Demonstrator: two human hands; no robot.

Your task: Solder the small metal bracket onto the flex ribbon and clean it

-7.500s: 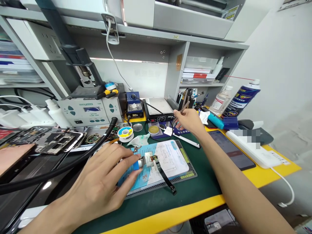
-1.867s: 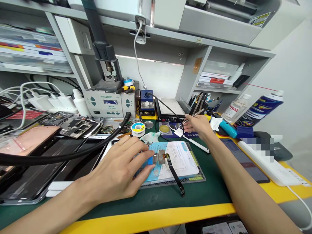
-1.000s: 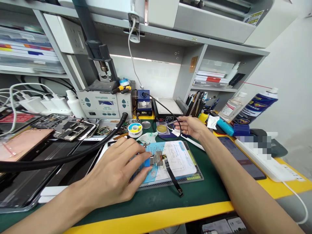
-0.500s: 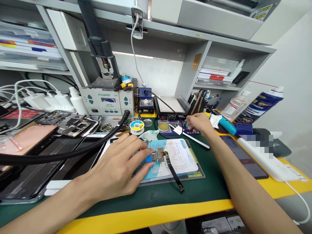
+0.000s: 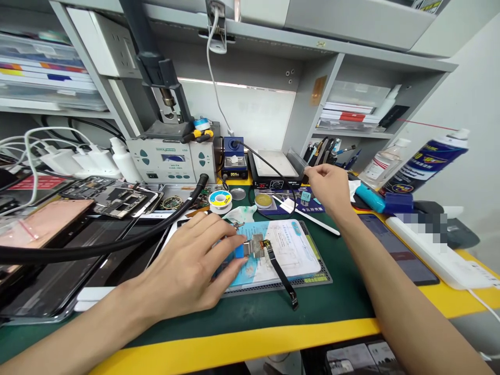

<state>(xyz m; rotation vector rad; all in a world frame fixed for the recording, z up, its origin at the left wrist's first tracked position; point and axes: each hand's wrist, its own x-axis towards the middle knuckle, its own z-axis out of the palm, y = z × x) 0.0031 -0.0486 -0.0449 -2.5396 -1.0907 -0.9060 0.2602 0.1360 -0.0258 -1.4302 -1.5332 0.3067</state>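
Observation:
My left hand is closed on a small metal piece with a blue end, thumb and fingers pinching it. From its metal part a black flex cable runs down to the right. Under it lies a blue and white printed pad on a dark perforated plate. My right hand reaches to the back, fingers pinched beside the right corner of a small hot plate. What its fingertips hold, if anything, is hard to make out. A small teal square rests just below it.
A soldering station, a solder spool and a round tin of yellowish paste stand behind the pad. A thick black hose crosses the left side over phones. A white stick, bottle and spray can are right.
My right hand has moved back and upward, its fingers closing into a pinch near the hot plate. The teal square by its fingertips is now uncovered. My left hand keeps its grip.

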